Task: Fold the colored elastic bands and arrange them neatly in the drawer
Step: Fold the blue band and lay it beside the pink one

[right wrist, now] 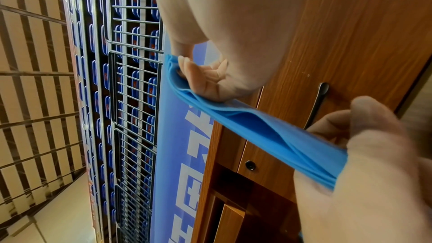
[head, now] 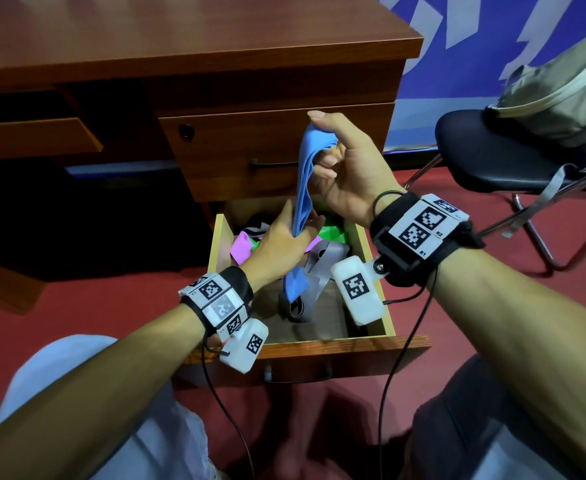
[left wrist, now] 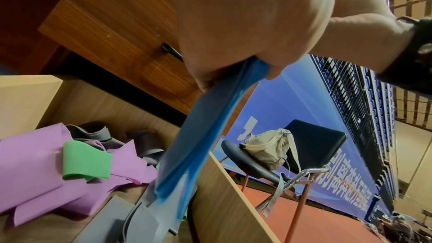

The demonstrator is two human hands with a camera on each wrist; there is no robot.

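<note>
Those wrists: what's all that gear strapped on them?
Bare forearms, no sleeves or gloves. Each wrist wears a black strap: the left wrist strap, the right wrist strap. Both carry white blocks printed with black square codes, a white camera pod under each, and thin black cables trailing back.

An office-like corner inside a large indoor hall, possibly a sports venue. A wooden desk (head: 180,32) with a built-in drawer unit (head: 277,147) stands on red carpet-like flooring (head: 492,306). To the right, a black padded chair (head: 499,150) on a metal frame carries a beige bag (head: 561,98). Behind it runs a blue banner (head: 492,46) with large white characters. The wrist views show metal grid fencing (right wrist: 133,80) and rows of blue seats (left wrist: 364,99) beyond.
</note>
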